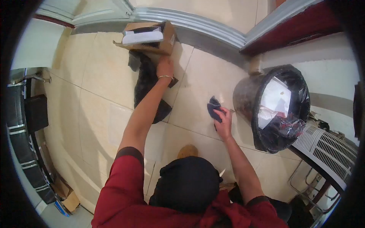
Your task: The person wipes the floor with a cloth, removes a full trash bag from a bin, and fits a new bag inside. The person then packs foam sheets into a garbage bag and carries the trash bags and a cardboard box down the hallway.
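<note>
Red shirt [121, 186] nearest camera, both arms reaching forward over tiled floor [99, 72]; black rounded shape [188, 184] at centre, cannot tell what it is. Far left: black seating [17, 102] with metal trim. Next, open cardboard box [167, 41] with a white piece [142, 37] in it, standing on the floor near the door track [190, 22]. Left hand [165, 67] at the box's near side; fingers mostly hidden, cannot tell if they grip. Black crumpled material [142, 89] lies beside and under that forearm; it could snag and drag if the arm sweeps sideways. White piece could slide out if the box gets tipped. Right of that, dark cloth [213, 108] low over the floor, bunched in the right hand [224, 123], fingers curled narrow around it. Bin [243, 100] just beside, black liner [302, 87], white paper [275, 99] inside; an outward elbow could knock it, spilling contents. Far right: slatted white unit [329, 144].
</note>
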A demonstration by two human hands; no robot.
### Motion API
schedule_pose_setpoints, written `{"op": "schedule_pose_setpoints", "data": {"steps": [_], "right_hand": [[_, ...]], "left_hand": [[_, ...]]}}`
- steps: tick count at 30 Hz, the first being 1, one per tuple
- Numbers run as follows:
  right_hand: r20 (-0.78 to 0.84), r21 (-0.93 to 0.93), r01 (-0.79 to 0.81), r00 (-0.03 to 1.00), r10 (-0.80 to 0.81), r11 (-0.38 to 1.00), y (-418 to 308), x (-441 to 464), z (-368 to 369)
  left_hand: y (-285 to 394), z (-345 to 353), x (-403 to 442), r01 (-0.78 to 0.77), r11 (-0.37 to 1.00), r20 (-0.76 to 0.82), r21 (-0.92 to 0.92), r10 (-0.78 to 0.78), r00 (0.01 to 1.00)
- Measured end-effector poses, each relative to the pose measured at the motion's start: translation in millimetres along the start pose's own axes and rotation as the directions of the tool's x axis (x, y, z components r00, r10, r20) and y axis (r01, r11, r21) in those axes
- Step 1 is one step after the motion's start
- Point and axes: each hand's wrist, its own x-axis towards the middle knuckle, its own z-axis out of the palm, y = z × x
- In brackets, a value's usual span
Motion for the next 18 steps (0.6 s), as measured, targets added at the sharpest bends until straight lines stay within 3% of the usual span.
{"op": "schedule_pose_setpoints", "data": {"steps": [4, 6, 12, 16, 18], "right_hand": [[-0.005, 0.041, -0.007, 1.000, 0.007, 0.999, 4.3, -2.1, 2.3], [-0.008, 0.017, 0.032, 0.999, -0.031, 0.999, 6.8, -3.0, 1.5], [-0.004, 0.032, 0.080, 0.997, -0.080, 0.996, 3.1, -1.9, -4.7], [0.003, 0.027, 0.087, 0.996, -0.087, 0.996, 3.9, -1.1, -5.7], [0.000, 0.023, 0.096, 0.995, -0.096, 0.995, 5.8, -0.2, -4.9]], "left_hand": [[-10.4, -1.0, -2.7, -0.080, 0.996, -0.084, -0.046, 0.076, 0.994], [-10.3, -6.8, -1.9, -0.039, 0.997, 0.021, -0.065, 0.040, 0.999], [-1.6, -11.4, -3.5, -0.038, 0.995, 0.007, 0.095, 0.037, 0.999], [-4.8, -15.2, -4.7, -0.080, 0.997, -0.021, -0.021, 0.079, 0.997], [-9.5, -21.0, -3.7, -0.069, 0.997, 0.063, -0.027, 0.071, 0.995]]}}
